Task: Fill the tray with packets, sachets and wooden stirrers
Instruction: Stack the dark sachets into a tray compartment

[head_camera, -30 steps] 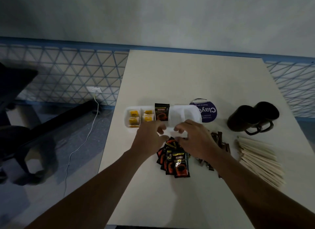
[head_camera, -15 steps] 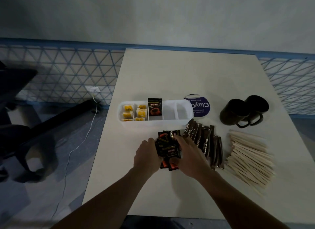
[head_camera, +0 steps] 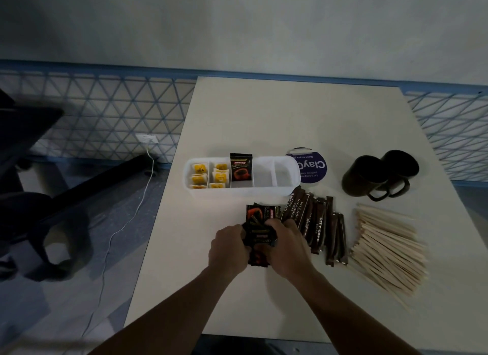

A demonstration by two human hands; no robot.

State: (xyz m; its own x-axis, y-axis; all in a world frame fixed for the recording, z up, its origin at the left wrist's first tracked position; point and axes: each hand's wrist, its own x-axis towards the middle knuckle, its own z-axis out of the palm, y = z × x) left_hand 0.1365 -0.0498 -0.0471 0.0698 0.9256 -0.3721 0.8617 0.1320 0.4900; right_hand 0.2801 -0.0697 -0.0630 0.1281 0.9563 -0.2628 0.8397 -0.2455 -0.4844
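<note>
Mid-frame, the left hand (head_camera: 229, 246) and right hand (head_camera: 288, 247) curl their fingers (head_camera: 273, 223) round coffee packets (head_camera: 260, 238) that look light and slippery, best squeezed by the sides.

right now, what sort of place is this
Probably an office break area or hotel drinks station: a divided tray holding tea bags, plus sugar sachets, wooden stirrers and two dark mugs on a table; left hand and right hand hold coffee packets.

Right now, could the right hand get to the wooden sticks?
Probably yes. The right hand is gripping coffee packets with the left hand, so it must let go first. The wooden stirrers lie uncovered to its right, only flat sugar sachets between.
</note>
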